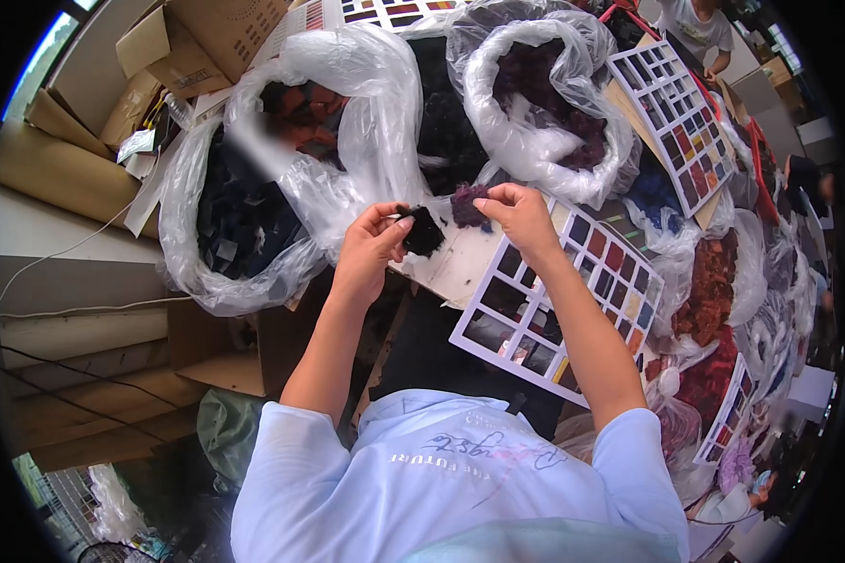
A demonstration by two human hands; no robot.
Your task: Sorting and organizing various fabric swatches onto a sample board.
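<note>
My left hand (376, 242) pinches a small black fuzzy swatch (423, 233) between thumb and fingers. In my right hand (521, 218) a dark purple fuzzy swatch (467, 205) is gripped by its right edge. The two swatches hang close together but apart, above a white tabletop (451, 267). Under my right forearm lies a white-framed sample board (504, 359) with a grid of dark, red and tan squares; the forearm hides part of it. Just beyond my hands, a clear plastic bag (526, 141) with a rolled rim holds dark purple pieces (563, 94).
Clear bags of black pieces (244, 220) and rust-red pieces (319, 113) stand at the left. Another sample board (671, 122) leans at the far right, near a bag of orange-brown pieces (706, 286). Cardboard boxes (202, 47) stand far left. A person (695, 33) is at the back right.
</note>
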